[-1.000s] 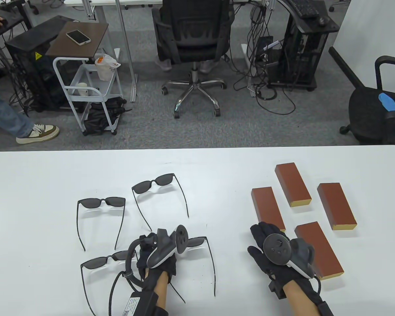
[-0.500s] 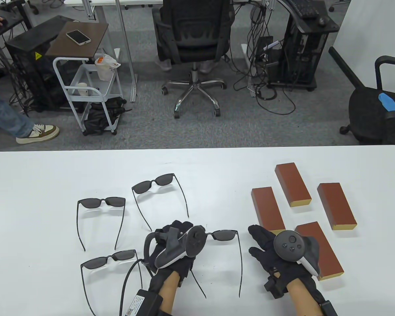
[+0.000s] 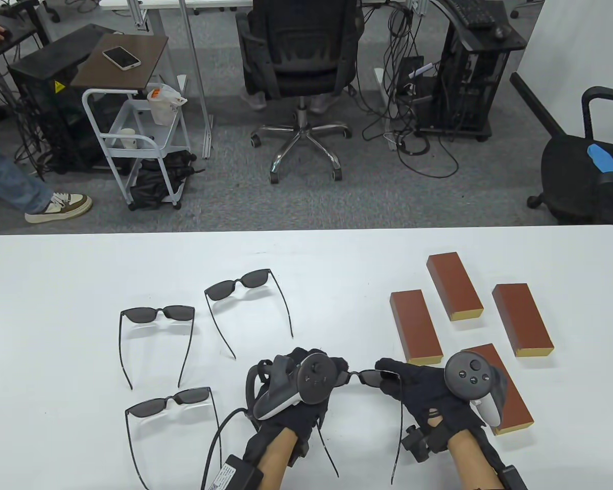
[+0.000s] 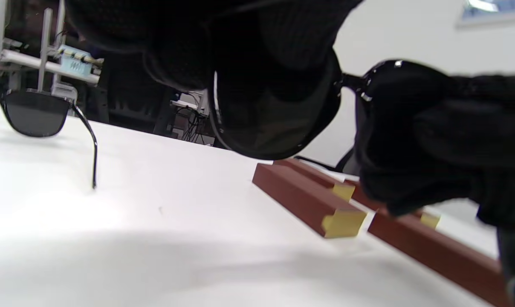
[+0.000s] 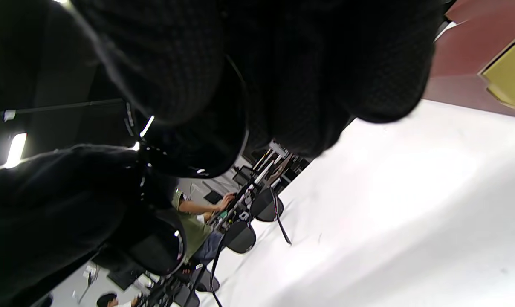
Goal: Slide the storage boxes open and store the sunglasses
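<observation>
Held item: black-framed sunglasses with dark lenses, lifted off the white table between my two hands, arms still unfolded and trailing toward me.
Left hand: I read it as grasping one lens end of the frame; the left wrist view shows gloved fingers over that lens.
Right hand: fingers curled round the other lens end.
Storage boxes: four reddish-brown rectangular boxes with yellow ends, all closed, just right of the held pair; the nearest lies beside my right hand.
Other sunglasses: three matching pairs resting on the table to the left.
Step in hand: I judge pickup done, folding pending.
Next move: fold both arms flat, then slide a box open; thin arms may snag.
</observation>
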`<state>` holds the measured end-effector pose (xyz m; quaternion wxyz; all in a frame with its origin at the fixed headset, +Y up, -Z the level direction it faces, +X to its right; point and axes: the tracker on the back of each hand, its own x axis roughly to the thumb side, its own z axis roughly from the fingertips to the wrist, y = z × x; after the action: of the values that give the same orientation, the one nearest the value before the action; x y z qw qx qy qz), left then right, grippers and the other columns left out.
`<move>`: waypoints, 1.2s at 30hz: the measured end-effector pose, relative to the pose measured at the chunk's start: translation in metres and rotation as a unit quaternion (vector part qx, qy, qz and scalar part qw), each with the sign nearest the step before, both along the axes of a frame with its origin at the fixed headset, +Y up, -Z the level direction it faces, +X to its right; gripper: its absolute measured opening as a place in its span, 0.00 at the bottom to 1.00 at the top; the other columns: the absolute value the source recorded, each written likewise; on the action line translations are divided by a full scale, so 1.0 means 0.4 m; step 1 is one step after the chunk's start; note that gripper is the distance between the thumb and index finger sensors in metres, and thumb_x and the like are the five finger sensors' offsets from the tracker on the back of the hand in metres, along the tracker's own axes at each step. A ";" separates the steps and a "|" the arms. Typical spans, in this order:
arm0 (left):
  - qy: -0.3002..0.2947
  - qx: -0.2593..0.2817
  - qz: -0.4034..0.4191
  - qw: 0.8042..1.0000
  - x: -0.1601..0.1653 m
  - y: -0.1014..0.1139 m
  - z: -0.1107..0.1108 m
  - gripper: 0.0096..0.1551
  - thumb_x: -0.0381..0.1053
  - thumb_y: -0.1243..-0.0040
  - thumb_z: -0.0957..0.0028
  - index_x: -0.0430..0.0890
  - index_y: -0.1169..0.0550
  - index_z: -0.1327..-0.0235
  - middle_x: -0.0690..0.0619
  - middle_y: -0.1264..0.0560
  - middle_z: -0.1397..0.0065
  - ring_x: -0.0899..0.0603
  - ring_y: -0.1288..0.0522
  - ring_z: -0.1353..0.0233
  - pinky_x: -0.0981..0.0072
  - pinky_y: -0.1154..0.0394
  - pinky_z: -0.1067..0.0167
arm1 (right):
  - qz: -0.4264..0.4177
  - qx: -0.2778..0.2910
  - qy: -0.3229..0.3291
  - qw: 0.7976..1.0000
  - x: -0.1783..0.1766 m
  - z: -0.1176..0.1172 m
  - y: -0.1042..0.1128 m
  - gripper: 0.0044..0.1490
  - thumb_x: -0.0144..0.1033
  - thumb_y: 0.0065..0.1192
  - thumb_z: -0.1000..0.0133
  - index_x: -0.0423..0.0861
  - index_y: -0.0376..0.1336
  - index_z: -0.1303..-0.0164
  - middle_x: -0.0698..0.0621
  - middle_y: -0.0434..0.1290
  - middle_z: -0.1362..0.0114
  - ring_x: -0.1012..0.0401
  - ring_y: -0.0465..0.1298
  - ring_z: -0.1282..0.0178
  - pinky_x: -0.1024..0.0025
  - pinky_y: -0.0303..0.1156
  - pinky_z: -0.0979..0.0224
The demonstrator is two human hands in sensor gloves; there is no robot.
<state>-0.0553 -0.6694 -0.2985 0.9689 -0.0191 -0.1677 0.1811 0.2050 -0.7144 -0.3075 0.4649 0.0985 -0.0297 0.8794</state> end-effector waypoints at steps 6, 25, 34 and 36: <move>0.012 -0.070 0.217 0.974 -0.056 -0.012 -0.010 0.26 0.55 0.43 0.48 0.58 0.21 0.35 0.53 0.22 0.33 0.40 0.25 0.34 0.45 0.28 0.41 | -0.038 0.004 -0.049 0.998 0.019 0.001 0.005 0.27 0.43 0.76 0.63 0.52 0.73 0.53 0.52 0.87 0.51 0.56 0.89 0.55 0.62 0.86 0.52; 0.015 -0.210 0.620 0.756 -0.103 -0.127 0.002 0.39 0.71 0.59 0.45 0.57 0.36 0.20 0.45 0.29 0.23 0.39 0.24 0.34 0.47 0.26 0.43 | -0.222 -0.040 -0.140 0.964 -0.044 0.054 0.002 0.36 0.44 0.70 0.56 0.54 0.57 0.39 0.53 0.87 0.64 0.60 0.90 0.70 0.65 0.87 0.64; 0.053 -0.212 0.612 0.760 -0.105 -0.140 0.009 0.36 0.68 0.59 0.44 0.54 0.31 0.25 0.47 0.24 0.29 0.42 0.20 0.42 0.51 0.23 0.50 | -0.240 -0.005 -0.126 0.963 -0.046 0.052 0.000 0.33 0.44 0.68 0.55 0.53 0.60 0.40 0.53 0.86 0.66 0.61 0.90 0.71 0.65 0.86 0.64; 0.059 -0.213 0.611 0.760 -0.105 -0.140 0.010 0.36 0.68 0.58 0.43 0.53 0.30 0.26 0.47 0.24 0.30 0.42 0.20 0.43 0.52 0.23 0.50 | -0.239 -0.005 -0.114 0.964 -0.045 0.049 -0.001 0.33 0.44 0.68 0.55 0.51 0.60 0.40 0.53 0.86 0.65 0.61 0.90 0.70 0.65 0.86 0.64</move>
<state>-0.0973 -0.7254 -0.2946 0.6317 -0.1077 -0.0439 0.7664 0.1869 -0.7150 -0.2878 0.6557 -0.0147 -0.1009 0.7481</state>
